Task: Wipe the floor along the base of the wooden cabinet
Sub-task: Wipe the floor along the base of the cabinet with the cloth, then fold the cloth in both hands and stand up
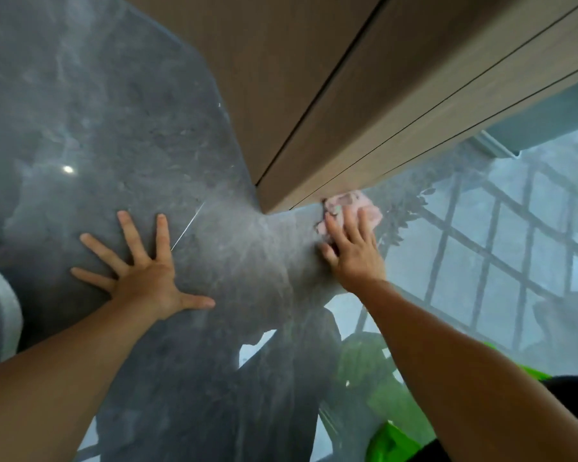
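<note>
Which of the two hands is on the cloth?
The right hand presses the pink cloth at the wooden cabinet base. The left hand lies flat, fingers spread, on bare floor.

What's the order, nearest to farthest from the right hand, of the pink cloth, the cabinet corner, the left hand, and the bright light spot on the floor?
From the right hand, in the head view:
1. Pink cloth, under its fingers against the cabinet base.
2. Cabinet corner, just to its left.
3. Left hand, spread flat on the floor further left.
4. Light spot, far left.
</note>
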